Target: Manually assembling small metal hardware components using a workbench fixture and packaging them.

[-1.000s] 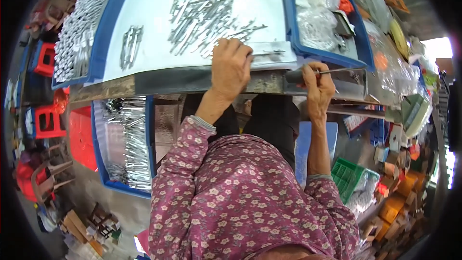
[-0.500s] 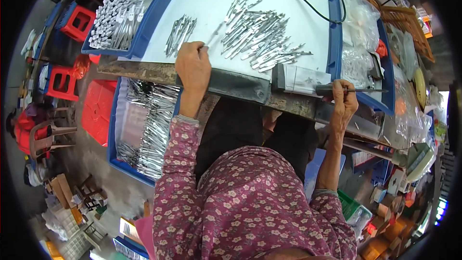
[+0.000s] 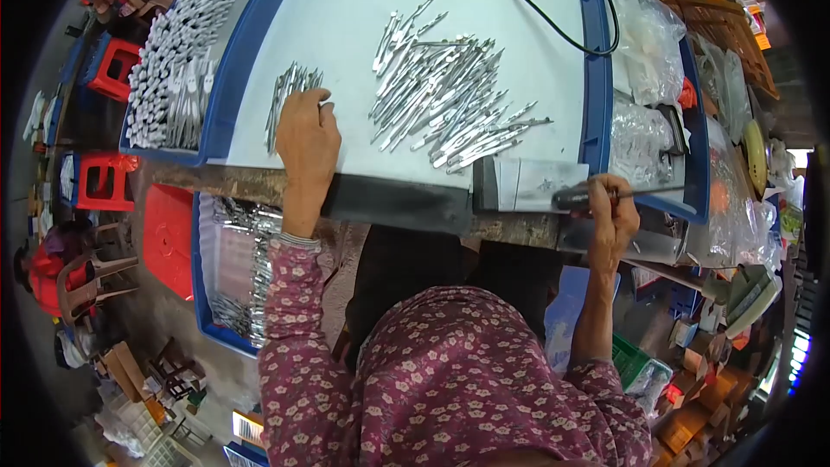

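My left hand [image 3: 309, 138] is closed at the near side of a small bunch of slim silvery metal pieces [image 3: 284, 95]. Its fingertips bend over the bunch, and whatever they may grip is hidden. To the right lies a larger loose heap of similar metal pieces [image 3: 437, 91] on the white tabletop [image 3: 346, 26]. My right hand [image 3: 612, 212] is wrapped round the dark handle of a screwdriver [image 3: 569, 200], its thin shaft pointing right. Beside that handle, at the table's front edge, sits a small block with a pale top [image 3: 532, 183].
A blue tray [image 3: 232, 78] of white-ended metal pieces stands at left; another blue tray [image 3: 201, 268] of metal parts sits lower. On the right, a blue tray [image 3: 596, 78] holds plastic bags [image 3: 644, 43]. A black cable loop [image 3: 553, 13] crosses its edge. Red stools [image 3: 108, 182] stand beyond.
The view has shifted, so the table sits lower in the picture. My left hand has moved left from the gap between the piles to the small bunch. My right hand keeps the screwdriver.
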The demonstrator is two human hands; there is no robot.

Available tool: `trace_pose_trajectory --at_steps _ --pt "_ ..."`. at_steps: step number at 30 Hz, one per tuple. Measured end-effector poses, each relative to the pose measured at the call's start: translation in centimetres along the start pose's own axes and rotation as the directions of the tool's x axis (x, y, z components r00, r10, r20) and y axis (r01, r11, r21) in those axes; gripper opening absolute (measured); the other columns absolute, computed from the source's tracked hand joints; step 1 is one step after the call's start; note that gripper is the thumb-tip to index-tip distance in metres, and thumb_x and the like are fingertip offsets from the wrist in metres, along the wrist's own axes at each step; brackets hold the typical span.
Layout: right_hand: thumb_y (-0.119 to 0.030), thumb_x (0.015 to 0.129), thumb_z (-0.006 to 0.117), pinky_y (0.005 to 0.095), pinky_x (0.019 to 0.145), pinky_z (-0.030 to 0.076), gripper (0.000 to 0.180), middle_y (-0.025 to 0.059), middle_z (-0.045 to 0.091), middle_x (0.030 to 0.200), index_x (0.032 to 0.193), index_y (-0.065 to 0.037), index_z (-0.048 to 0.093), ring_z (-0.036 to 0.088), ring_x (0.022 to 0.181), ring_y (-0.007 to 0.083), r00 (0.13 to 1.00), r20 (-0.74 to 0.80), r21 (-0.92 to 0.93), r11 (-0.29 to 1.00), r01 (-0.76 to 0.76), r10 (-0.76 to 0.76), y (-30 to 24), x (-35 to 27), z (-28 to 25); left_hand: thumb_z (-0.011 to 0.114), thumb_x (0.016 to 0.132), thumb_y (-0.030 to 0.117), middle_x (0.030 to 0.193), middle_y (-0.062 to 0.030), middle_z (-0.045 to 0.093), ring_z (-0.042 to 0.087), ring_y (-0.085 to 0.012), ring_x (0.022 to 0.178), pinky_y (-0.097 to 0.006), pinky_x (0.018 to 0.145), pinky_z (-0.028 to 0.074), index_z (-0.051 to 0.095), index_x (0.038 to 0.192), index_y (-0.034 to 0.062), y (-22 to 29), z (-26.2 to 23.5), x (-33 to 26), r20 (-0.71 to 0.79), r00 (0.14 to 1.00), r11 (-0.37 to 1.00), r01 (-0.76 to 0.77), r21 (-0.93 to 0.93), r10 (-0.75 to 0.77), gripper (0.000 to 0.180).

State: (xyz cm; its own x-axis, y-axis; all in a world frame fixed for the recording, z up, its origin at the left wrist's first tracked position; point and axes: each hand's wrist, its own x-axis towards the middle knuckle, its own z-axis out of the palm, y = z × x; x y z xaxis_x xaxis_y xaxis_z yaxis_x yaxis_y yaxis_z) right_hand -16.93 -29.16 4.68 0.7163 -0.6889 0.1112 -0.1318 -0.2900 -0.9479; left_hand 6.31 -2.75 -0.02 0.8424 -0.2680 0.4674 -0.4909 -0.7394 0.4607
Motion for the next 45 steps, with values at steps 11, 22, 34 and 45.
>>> trace_pose_trajectory --at_steps 11,22,34,45 --pt "-0.011 0.085 0.058 0.0221 0.059 0.041 0.012 0.0025 0.057 0.075 0.093 -0.002 0.056 0.050 0.065 0.0082 0.944 0.316 -0.052 0.995 -0.086 0.098 -1.8 1.5 1.4 0.055 0.080 0.022 0.110 -0.0156 0.053 0.047 -0.0345 0.101 -0.044 0.086 0.038 0.061 0.105 0.0067 2.7 9.6 9.7 0.215 0.977 0.978 0.041 -0.204 0.004 0.029" --pt "-0.011 0.085 0.059 0.0203 0.060 0.041 0.013 0.0011 0.054 0.073 0.092 -0.002 0.056 0.050 0.066 0.0069 0.945 0.299 -0.022 0.991 -0.133 0.133 -1.6 0.8 0.2 0.063 0.071 0.030 0.102 -0.0038 0.058 0.050 -0.0272 0.095 -0.043 0.080 0.037 0.068 0.095 0.0233 4.1 11.5 8.3 0.263 0.964 0.970 0.107 -0.217 -0.047 0.025" --pt "-0.010 0.088 0.052 0.0213 0.066 0.043 0.015 0.0093 0.061 0.086 0.097 0.001 0.056 0.054 0.073 0.0113 0.981 0.075 -0.031 0.983 0.183 -0.180 0.7 -4.6 -2.5 0.055 0.074 0.028 0.091 -0.0092 0.060 0.053 -0.0319 0.090 -0.050 0.076 0.038 0.071 0.085 0.0226 6.7 10.6 3.4 0.060 0.989 0.991 0.133 -0.010 -0.132 0.019" --pt "-0.009 0.084 0.059 0.0214 0.057 0.042 0.011 0.0007 0.055 0.075 0.092 -0.002 0.058 0.049 0.064 0.0074 0.980 -0.013 -0.154 0.968 0.196 -0.201 0.1 -5.1 -4.1 0.062 0.067 0.016 0.099 -0.0168 0.059 0.053 -0.0318 0.094 -0.041 0.081 0.042 0.064 0.097 0.0056 1.9 11.2 2.3 0.049 0.999 0.961 0.030 -0.275 -0.018 0.031"
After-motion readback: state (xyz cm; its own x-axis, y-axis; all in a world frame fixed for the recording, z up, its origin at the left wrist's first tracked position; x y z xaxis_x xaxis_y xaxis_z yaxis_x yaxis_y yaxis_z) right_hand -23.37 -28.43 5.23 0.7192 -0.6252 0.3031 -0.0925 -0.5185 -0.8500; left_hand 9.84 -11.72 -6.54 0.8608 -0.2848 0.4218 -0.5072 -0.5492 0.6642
